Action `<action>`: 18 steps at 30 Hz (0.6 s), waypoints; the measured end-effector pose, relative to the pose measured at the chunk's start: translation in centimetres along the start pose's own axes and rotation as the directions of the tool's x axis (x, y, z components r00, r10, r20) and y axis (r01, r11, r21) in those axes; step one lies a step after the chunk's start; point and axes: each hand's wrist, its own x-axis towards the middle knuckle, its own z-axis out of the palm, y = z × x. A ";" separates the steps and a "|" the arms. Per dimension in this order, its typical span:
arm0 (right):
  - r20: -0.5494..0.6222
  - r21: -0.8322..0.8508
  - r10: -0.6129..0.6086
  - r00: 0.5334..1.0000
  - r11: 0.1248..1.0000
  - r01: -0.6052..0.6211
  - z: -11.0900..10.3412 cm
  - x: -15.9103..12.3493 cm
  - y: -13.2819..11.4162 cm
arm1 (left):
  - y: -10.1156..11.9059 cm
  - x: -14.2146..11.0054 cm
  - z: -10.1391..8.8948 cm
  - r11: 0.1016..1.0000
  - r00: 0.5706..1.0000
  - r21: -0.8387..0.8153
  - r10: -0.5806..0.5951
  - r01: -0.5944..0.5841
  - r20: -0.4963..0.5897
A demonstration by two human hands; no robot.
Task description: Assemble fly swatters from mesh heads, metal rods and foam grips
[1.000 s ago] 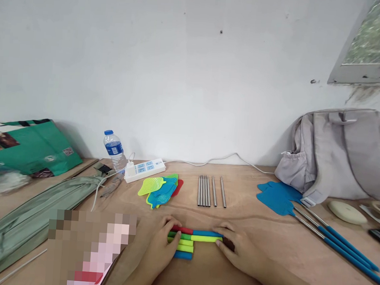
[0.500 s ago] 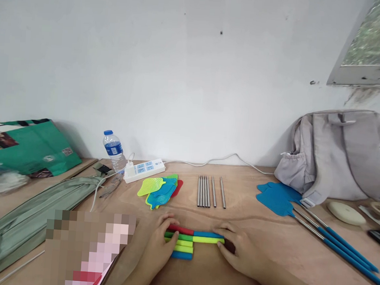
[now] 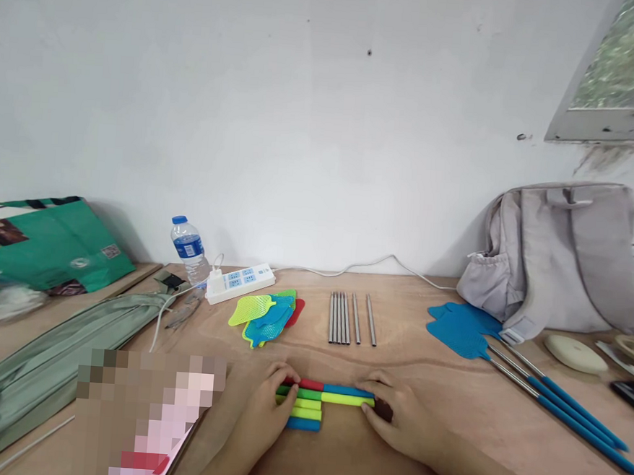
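Note:
Several coloured handle tubes lie side by side on the wooden table. My left hand is closed over the left ends of the red tube and green tube, which hides those ends. Below these lie yellow tubes and a blue tube. My right hand pinches the right ends of another blue tube and a yellow tube, which meet the red and green ones end to end. Beyond my hands are several metal rods and a pile of fly swatter heads.
Blue fly swatters lie at the right, before a grey backpack. A power strip and water bottle stand back left, near a green bag. A pale oval case lies far right.
My left fingers have shifted slightly on the red tube, and more of it shows. My right hand stays where it was.

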 end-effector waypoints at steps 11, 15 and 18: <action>-0.017 -0.046 -0.006 1.000 0.999 0.005 0.2 -0.2 0.2 | 0.1 -0.1 -0.1 1.000 0.999 0.002 -0.001 0.001 0.034; -0.160 -0.156 0.018 0.987 0.987 -0.044 -0.5 -1.1 1.6 | 0.1 0.0 0.0 1.000 0.999 -0.014 0.011 -0.010 0.038; -0.277 -0.261 -0.014 0.961 0.963 -0.061 -2.2 -2.4 4.3 | 0.3 0.0 -0.1 1.000 0.999 -0.022 0.015 -0.015 0.028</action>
